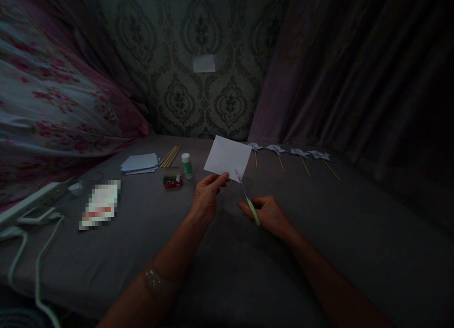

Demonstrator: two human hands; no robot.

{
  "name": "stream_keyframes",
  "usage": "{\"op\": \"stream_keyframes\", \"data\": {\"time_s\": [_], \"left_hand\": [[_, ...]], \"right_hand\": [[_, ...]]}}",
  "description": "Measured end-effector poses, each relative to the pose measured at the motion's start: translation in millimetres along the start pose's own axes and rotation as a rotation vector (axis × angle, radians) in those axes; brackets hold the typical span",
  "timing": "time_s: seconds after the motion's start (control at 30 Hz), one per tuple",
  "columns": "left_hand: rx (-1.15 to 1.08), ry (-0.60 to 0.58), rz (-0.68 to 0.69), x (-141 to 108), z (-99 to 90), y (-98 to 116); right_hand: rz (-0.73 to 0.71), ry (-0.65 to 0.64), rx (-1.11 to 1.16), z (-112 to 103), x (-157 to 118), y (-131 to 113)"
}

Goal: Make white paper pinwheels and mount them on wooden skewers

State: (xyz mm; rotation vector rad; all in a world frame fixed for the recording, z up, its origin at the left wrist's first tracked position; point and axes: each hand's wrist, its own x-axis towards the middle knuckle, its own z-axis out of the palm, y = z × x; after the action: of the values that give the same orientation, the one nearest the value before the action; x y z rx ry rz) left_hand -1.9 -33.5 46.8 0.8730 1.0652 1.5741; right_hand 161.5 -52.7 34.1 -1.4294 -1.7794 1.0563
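Observation:
My left hand [209, 190] pinches the lower edge of a white square sheet of paper [229, 155], thumb on top, and holds it up above the surface. In my right hand [267, 214] is a pair of scissors [253, 211] with light green handles. Their blades point up and to the left and overlap the paper near its lower right corner. Whether the blades are biting into the sheet I cannot tell. Behind and to the right lie several paper pinwheels [300, 153] on thin wooden sticks, one of them partly hidden by the sheet.
On the grey cloth [220, 280], left of the paper, are a glue stick [186, 165], a small open box of metal pieces [172, 180], wooden sticks [170, 156] and stacked white paper [140, 163]. A power strip [35, 202] with white cables lies far left.

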Motion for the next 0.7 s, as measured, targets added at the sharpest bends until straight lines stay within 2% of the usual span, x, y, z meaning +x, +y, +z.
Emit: {"op": "stream_keyframes", "data": {"time_s": [0.7], "left_hand": [[0.060,-0.069,0.023,-4.9,4.8,-1.5]], "right_hand": [[-0.037,0.015,0.046,-1.7,0.6,-1.7]]}}
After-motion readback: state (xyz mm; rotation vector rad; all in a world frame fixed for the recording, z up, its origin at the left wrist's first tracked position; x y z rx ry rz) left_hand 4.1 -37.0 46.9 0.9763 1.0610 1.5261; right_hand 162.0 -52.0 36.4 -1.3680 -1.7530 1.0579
